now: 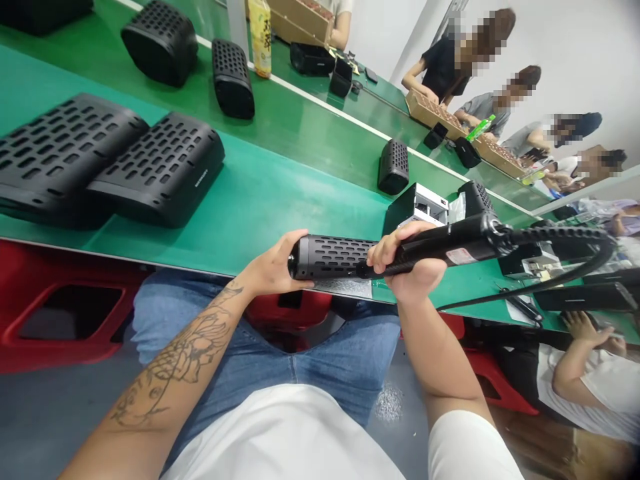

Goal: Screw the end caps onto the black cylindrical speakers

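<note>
My left hand [273, 267] is wrapped round the near end of a black perforated speaker housing [333, 257], held just over the green bench's front edge. My right hand [410, 263] grips a black electric screwdriver [450, 247], whose tip meets the housing's right end. A thick black cable [565, 233] runs from the tool's back end off to the right. Below both hands are my jeans and white shirt.
Two large black speaker grilles [107, 167] lie at the left on the green bench [260, 193]. Smaller black housings [393, 167] and a bottle [260, 37] stand further back. Red stools [60, 313] sit under the bench. Several other people work at the far right.
</note>
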A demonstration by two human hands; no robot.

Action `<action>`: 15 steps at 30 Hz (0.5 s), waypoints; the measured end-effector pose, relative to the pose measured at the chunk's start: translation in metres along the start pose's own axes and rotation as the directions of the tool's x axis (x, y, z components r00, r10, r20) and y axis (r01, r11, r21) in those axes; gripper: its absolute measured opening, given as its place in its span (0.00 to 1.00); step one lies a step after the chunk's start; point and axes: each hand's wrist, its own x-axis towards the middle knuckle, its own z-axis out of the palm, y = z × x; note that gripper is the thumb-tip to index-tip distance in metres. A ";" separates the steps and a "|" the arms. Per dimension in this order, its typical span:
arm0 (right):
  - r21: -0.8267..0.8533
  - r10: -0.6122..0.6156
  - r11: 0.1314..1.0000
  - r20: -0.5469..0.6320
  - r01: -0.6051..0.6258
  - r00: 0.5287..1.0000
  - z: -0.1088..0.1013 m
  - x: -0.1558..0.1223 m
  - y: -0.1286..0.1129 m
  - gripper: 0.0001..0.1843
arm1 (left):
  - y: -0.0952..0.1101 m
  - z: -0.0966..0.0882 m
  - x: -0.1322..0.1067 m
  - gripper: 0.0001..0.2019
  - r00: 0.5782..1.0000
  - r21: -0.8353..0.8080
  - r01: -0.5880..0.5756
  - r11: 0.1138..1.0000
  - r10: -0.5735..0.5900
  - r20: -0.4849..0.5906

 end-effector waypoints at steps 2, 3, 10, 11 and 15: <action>0.014 0.020 1.000 -0.001 -0.020 1.000 0.001 0.001 0.008 0.32 | -0.001 0.001 0.000 0.58 1.000 -0.008 -0.022 1.000 0.022 -0.011; 0.014 0.032 0.999 0.001 -0.032 0.999 0.000 0.001 0.011 0.32 | -0.001 0.001 0.000 0.58 0.999 -0.012 -0.029 1.000 0.029 -0.015; -0.056 0.151 0.987 0.073 -0.148 0.986 -0.005 -0.002 0.014 0.37 | -0.001 -0.001 0.001 0.58 1.000 -0.019 -0.022 1.000 0.022 0.007; -0.059 0.152 0.987 0.086 -0.147 0.985 -0.005 -0.002 0.014 0.37 | -0.001 -0.001 0.001 0.58 1.000 -0.020 -0.022 1.000 0.022 0.010; -0.032 0.135 0.991 0.134 -0.132 0.982 -0.004 0.001 0.014 0.33 | -0.001 -0.001 0.002 0.58 1.000 -0.011 -0.001 1.000 0.001 0.010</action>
